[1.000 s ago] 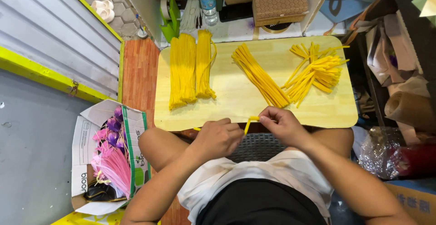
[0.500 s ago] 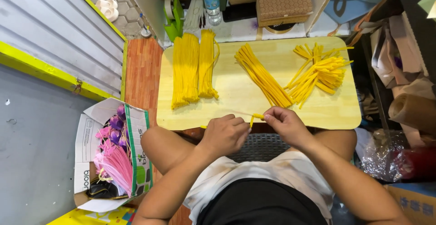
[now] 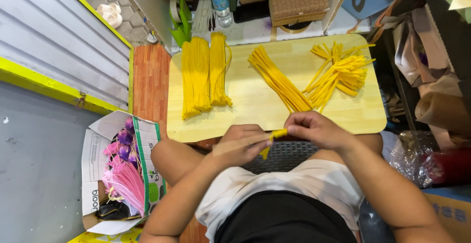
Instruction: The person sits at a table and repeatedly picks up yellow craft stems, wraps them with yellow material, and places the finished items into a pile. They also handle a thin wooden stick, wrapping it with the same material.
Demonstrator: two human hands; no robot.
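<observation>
My left hand (image 3: 244, 145) and my right hand (image 3: 314, 129) meet just below the near edge of a light wooden tabletop (image 3: 255, 106), over my lap. Between them they pinch a short yellow pipe cleaner (image 3: 273, 136), bent so one end hangs down. On the table lie two straight bundles of yellow pipe cleaners (image 3: 203, 76) at the left, a slanted bundle (image 3: 278, 80) in the middle, and a fanned pile of bent yellow pieces (image 3: 338, 73) at the right.
A cardboard box (image 3: 120, 174) with pink and purple craft pieces stands on the floor at my left. A water bottle (image 3: 221, 0), a green tape dispenser (image 3: 179, 17) and a woven box (image 3: 298, 0) sit beyond the table. Bags and rolled paper (image 3: 441, 110) crowd the right.
Both hands have stayed at the table's near edge, shifting slightly. The yellow piece between them now sticks out more to the left and hangs lower.
</observation>
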